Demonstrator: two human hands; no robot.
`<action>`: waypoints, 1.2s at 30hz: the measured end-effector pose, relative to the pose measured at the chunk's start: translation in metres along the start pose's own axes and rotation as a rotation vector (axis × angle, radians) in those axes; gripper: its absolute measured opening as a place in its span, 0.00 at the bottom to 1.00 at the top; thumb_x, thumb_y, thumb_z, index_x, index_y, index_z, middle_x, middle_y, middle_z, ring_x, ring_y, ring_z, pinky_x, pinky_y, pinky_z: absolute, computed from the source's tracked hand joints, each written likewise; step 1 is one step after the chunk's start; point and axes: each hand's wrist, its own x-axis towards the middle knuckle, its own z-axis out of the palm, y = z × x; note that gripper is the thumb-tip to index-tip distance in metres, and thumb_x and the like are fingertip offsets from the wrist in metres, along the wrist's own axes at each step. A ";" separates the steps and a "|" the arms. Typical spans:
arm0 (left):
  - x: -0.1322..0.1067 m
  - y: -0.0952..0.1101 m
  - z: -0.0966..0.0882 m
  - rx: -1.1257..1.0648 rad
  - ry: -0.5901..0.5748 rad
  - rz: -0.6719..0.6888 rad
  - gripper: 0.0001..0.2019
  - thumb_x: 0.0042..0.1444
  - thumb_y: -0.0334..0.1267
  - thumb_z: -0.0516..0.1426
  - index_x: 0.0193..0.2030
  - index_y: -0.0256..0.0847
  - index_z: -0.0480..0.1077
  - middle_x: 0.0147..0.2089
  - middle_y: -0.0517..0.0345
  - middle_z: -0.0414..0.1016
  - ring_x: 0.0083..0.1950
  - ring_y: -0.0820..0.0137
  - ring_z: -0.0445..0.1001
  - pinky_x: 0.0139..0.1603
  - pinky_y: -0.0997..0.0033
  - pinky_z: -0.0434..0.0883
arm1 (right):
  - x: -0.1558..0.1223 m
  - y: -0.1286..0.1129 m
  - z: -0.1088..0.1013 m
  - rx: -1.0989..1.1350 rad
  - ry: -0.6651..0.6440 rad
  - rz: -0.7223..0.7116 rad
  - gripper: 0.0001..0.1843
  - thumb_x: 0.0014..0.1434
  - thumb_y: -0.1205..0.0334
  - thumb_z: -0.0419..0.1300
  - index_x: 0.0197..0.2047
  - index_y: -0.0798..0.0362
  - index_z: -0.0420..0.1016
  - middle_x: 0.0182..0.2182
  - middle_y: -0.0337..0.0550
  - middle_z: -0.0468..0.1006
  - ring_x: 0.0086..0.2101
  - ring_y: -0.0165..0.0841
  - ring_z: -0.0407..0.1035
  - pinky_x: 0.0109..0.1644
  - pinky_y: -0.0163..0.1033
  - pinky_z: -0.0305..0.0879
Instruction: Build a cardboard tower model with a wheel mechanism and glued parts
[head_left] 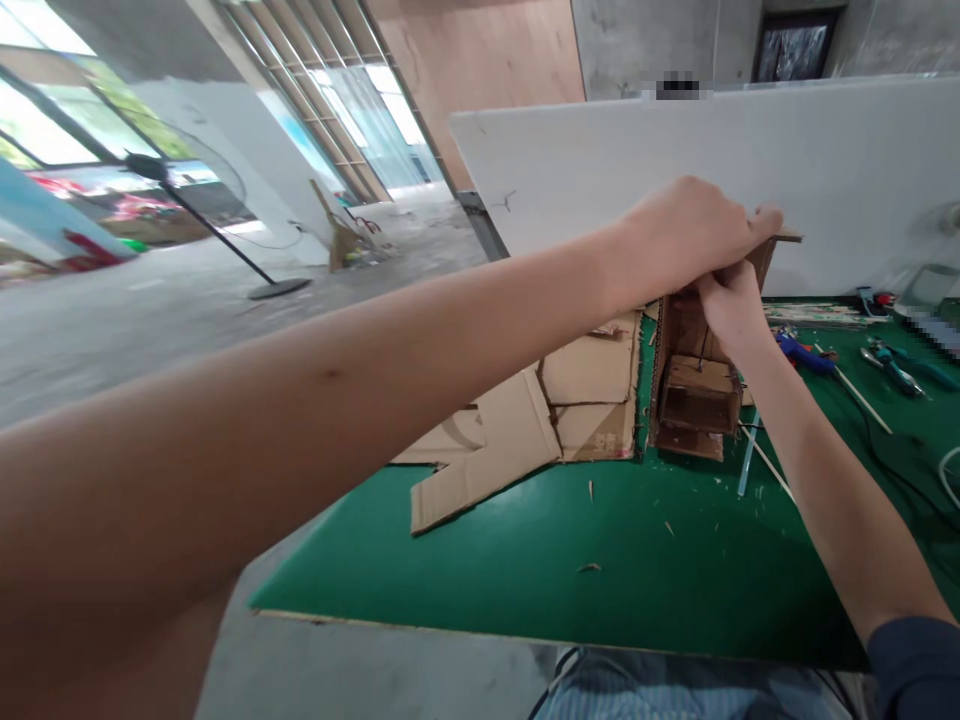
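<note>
Head view: a part-built cardboard model (694, 385) stands upright on the green mat (600, 560), close to the white board (750, 170) at the back of the bench.

Done so far, as I read it: a tall back wall is up and a small open box section is fixed low on the front. A top flap sticks out at the upper right edge, and both hands are on that spot, so I'd say the upper part isn't finished. A cut cardboard sheet (525, 420) lies flat just left of the model, touching or nearly touching its base.

Grip:
- left hand (690, 235) reaches across from the left, fingers curled down over the top edge, clamped on the model's top.
- right hand (731, 305) comes up from below and presses against the upper wall right under the left hand. Its fingertips are hidden, so I can't tell whether it pinches or only braces.

A blue glue gun (806, 355) and pliers (896, 365) lie to the right, not touched. Thin sticks (750, 455) and scraps sit by the base.
</note>
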 end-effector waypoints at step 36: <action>0.036 -0.050 0.034 -0.318 0.065 -0.049 0.35 0.56 0.37 0.59 0.71 0.43 0.57 0.45 0.45 0.79 0.57 0.44 0.68 0.56 0.48 0.61 | -0.033 -0.059 -0.035 -0.682 -0.343 -0.066 0.18 0.66 0.56 0.55 0.58 0.50 0.68 0.45 0.51 0.80 0.47 0.48 0.75 0.50 0.52 0.71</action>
